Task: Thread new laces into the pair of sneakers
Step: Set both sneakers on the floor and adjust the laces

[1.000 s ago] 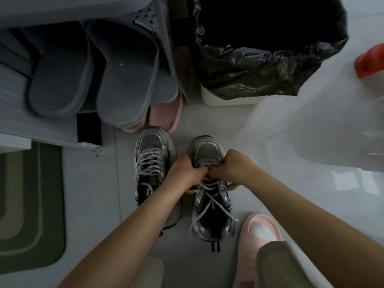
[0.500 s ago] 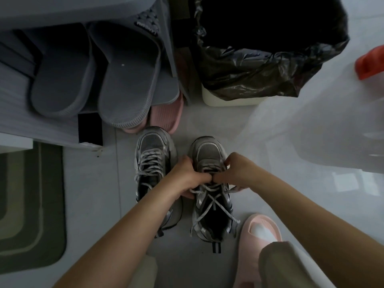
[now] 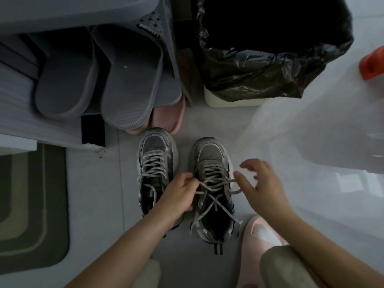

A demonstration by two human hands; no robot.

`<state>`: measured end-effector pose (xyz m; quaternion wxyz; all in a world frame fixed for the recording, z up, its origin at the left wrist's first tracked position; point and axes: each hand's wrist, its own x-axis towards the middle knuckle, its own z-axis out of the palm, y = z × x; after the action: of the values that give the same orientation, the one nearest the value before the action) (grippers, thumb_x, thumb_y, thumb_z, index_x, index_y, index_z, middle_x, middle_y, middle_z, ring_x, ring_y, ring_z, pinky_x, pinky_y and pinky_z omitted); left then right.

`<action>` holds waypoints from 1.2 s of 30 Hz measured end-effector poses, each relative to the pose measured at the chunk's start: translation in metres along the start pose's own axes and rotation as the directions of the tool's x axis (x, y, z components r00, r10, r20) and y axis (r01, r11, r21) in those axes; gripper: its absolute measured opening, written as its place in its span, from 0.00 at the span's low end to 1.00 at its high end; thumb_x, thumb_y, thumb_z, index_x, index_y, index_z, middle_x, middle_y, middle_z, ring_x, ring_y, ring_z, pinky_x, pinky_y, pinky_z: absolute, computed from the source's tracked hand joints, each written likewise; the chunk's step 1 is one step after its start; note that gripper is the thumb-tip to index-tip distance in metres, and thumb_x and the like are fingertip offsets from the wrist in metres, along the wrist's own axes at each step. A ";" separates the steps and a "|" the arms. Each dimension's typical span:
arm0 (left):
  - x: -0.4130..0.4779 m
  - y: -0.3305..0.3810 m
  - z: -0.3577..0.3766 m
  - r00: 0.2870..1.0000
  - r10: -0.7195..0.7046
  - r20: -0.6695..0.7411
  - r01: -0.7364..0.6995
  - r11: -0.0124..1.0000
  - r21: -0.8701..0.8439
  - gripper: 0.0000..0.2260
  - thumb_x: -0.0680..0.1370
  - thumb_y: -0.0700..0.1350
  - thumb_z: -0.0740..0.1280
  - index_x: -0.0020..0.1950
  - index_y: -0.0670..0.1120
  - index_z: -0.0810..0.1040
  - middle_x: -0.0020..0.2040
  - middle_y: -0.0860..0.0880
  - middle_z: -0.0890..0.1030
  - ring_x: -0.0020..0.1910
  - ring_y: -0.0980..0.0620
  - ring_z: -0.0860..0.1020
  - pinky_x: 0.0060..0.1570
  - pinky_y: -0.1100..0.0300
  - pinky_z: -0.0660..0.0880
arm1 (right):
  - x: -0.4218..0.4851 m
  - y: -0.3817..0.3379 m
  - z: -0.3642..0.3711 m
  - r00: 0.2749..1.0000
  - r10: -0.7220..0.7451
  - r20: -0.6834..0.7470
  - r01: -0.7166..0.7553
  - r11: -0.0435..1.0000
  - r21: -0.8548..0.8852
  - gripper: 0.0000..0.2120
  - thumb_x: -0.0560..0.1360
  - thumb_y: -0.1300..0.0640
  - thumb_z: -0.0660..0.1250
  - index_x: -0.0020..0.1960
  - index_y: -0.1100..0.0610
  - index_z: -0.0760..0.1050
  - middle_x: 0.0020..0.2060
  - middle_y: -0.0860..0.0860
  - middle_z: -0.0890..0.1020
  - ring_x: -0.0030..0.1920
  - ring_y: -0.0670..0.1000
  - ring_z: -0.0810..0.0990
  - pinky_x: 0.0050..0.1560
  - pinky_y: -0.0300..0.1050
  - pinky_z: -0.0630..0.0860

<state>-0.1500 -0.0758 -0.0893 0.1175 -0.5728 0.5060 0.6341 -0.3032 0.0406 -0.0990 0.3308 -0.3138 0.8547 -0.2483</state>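
Pinching lace (image 3: 214, 181), seemingly, at sneaker (image 3: 209, 154) edge

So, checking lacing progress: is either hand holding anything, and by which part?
The left hand pinches the lace of the sneaker on the right, at the shoe's left edge. The right hand, fingers spread, holds nothing.

Home entryway: slipper rack (image 3: 87, 65), doormat (image 3: 33, 208), lined bin (image 3: 259, 59).

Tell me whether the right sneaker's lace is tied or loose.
Loose. The lace ends cross untied over the right sneaker and trail off its sides; the left hand pinches one strand, the right hand hovers open.
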 end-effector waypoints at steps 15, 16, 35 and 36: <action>-0.001 -0.034 0.008 0.985 0.172 -0.033 -0.157 0.951 0.268 0.21 0.59 0.57 0.66 0.48 0.51 0.75 0.45 0.52 0.82 0.46 0.53 0.81 0.48 0.58 0.77 | -0.030 -0.010 0.030 0.858 -0.510 0.059 0.494 0.788 -0.367 0.06 0.67 0.52 0.65 0.32 0.50 0.77 0.65 0.49 0.74 0.64 0.58 0.70 0.64 0.58 0.62; 0.000 -0.035 0.008 0.984 0.177 -0.032 -0.165 0.958 0.234 0.24 0.57 0.58 0.65 0.51 0.51 0.76 0.47 0.52 0.83 0.47 0.53 0.82 0.51 0.56 0.78 | -0.034 -0.005 0.027 0.850 -0.523 0.061 0.508 0.785 -0.355 0.06 0.67 0.53 0.65 0.32 0.50 0.77 0.65 0.49 0.74 0.64 0.58 0.70 0.63 0.57 0.62; -0.021 -0.038 0.022 0.791 0.609 -0.056 -0.452 0.644 0.618 0.11 0.70 0.48 0.70 0.45 0.50 0.68 0.70 0.53 0.66 0.65 0.54 0.70 0.53 0.63 0.71 | -0.050 0.031 0.008 0.968 -0.252 0.025 0.251 0.945 -0.210 0.14 0.70 0.37 0.61 0.36 0.44 0.79 0.55 0.46 0.78 0.57 0.50 0.73 0.55 0.49 0.63; -0.021 -0.042 0.021 0.755 0.656 -0.025 -0.456 0.551 0.699 0.08 0.70 0.49 0.69 0.41 0.49 0.70 0.71 0.51 0.67 0.65 0.51 0.71 0.51 0.60 0.75 | -0.047 0.026 0.009 0.978 -0.209 0.001 0.205 0.959 -0.195 0.15 0.69 0.36 0.61 0.37 0.45 0.78 0.53 0.45 0.78 0.55 0.49 0.74 0.54 0.47 0.62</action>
<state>-0.1256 -0.0318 -0.0964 0.0272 -0.3854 0.8613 0.3300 -0.2790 0.0893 -0.1024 0.2625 -0.4297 0.8405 -0.2000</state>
